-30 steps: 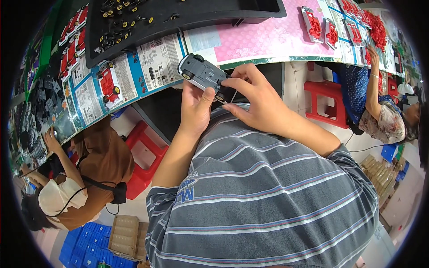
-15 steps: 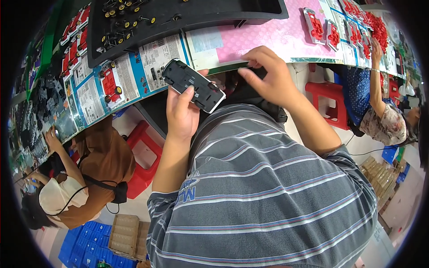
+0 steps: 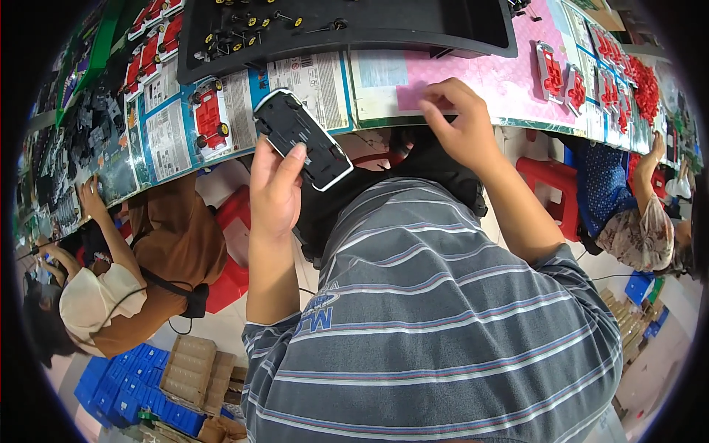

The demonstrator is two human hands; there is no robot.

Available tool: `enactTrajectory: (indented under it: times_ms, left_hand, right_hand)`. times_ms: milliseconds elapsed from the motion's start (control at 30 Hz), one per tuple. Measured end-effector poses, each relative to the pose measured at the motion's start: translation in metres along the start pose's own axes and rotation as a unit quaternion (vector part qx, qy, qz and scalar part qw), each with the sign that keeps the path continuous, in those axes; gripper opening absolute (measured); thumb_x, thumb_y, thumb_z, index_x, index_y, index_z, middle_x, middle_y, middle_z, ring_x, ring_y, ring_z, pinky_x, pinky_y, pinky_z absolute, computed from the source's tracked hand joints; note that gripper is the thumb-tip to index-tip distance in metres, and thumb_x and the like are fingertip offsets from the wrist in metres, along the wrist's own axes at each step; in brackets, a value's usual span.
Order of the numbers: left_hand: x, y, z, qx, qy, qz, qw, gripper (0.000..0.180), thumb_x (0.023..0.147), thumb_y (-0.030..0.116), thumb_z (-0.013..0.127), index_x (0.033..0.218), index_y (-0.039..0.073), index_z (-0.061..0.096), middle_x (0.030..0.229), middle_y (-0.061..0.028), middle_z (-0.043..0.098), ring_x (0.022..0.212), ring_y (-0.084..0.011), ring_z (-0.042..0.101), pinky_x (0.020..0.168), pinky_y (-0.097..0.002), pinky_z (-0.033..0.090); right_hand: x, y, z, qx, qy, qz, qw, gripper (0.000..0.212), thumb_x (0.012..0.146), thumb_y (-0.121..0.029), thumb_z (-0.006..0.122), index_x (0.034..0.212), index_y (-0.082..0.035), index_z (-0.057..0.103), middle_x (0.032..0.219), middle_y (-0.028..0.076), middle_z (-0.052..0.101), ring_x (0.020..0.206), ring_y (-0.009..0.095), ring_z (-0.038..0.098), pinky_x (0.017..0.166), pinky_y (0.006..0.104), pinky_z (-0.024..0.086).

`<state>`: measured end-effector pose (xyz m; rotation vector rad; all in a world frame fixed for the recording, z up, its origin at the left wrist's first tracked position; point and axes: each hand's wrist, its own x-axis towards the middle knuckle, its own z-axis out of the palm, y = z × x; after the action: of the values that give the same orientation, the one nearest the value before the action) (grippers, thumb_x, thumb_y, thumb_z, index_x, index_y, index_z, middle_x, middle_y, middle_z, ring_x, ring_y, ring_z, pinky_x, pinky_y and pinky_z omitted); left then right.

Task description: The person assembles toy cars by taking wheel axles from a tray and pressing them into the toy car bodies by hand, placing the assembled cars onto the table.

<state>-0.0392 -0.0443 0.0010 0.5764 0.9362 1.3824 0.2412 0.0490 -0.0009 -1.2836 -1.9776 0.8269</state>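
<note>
My left hand [image 3: 277, 181] grips a toy car [image 3: 304, 139] with its black underside turned up and a white edge showing round it. The thumb lies across the black base, and the car tilts over the table's front edge. To the right, my right hand [image 3: 459, 122] hovers near the table edge, its thumb and fingers apart and nothing between them. On the table left of the held car lies a red and white toy car body [image 3: 211, 115] fitted with black and yellow wheels.
A black tray [image 3: 413, 46] holding wheel axles [image 3: 255, 22] stands ahead. More red and white car bodies lie at far left [image 3: 151, 55] and right [image 3: 550, 70], beside a heap of red parts [image 3: 645, 88]. Co-workers sit on both sides near red stools [image 3: 550, 193].
My left hand has shifted left with the toy car, turning it slightly. My right hand has moved a little right, away from the car. The whole view has shifted a bit.
</note>
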Motion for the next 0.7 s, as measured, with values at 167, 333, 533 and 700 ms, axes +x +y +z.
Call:
enactTrajectory:
  times_ms: [167,333,533,700]
  left_hand:
    - [-0.005,-0.015,0.021,0.044,-0.074,-0.044,0.995,0.048,0.094,0.007,0.059,0.138,-0.001,0.043,0.119,-0.0075,0.059,0.109,-0.0146,0.057,0.098,-0.0309,0.044]
    - [-0.005,-0.028,0.036,0.065,-0.136,-0.043,0.988,0.053,0.094,0.005,0.058,0.142,-0.003,0.038,0.128,-0.0089,0.054,0.118,-0.0156,0.053,0.104,-0.0324,0.041]
    - [-0.008,-0.037,0.035,0.07,-0.119,-0.063,0.988,0.05,0.094,0.006,0.062,0.139,-0.003,0.042,0.126,-0.0072,0.054,0.116,-0.0139,0.052,0.102,-0.0307,0.042]
    - [-0.01,-0.044,0.033,0.071,-0.123,-0.102,0.985,0.043,0.094,0.01,0.066,0.133,-0.001,0.048,0.121,-0.0054,0.057,0.111,-0.0122,0.054,0.098,-0.0295,0.044]
  right_hand:
    - [0.011,-0.05,0.018,0.206,-0.138,0.048,0.968,0.027,0.093,-0.013,0.067,0.115,0.002,0.062,0.098,0.007,0.065,0.087,0.012,0.061,0.078,0.0283,0.051]
    - [0.028,-0.077,0.026,0.154,-0.149,0.051,0.976,0.027,0.093,-0.018,0.069,0.11,0.002,0.065,0.085,0.007,0.067,0.076,0.01,0.061,0.069,0.0269,0.051]
    - [0.022,-0.073,0.036,0.157,-0.153,0.089,0.972,0.025,0.092,-0.016,0.07,0.107,0.004,0.066,0.081,0.004,0.067,0.074,0.007,0.059,0.066,0.0247,0.05]
    - [0.02,-0.072,0.034,0.133,-0.165,0.102,0.972,0.023,0.094,-0.017,0.069,0.101,0.004,0.064,0.078,0.002,0.064,0.074,0.005,0.058,0.066,0.0237,0.049]
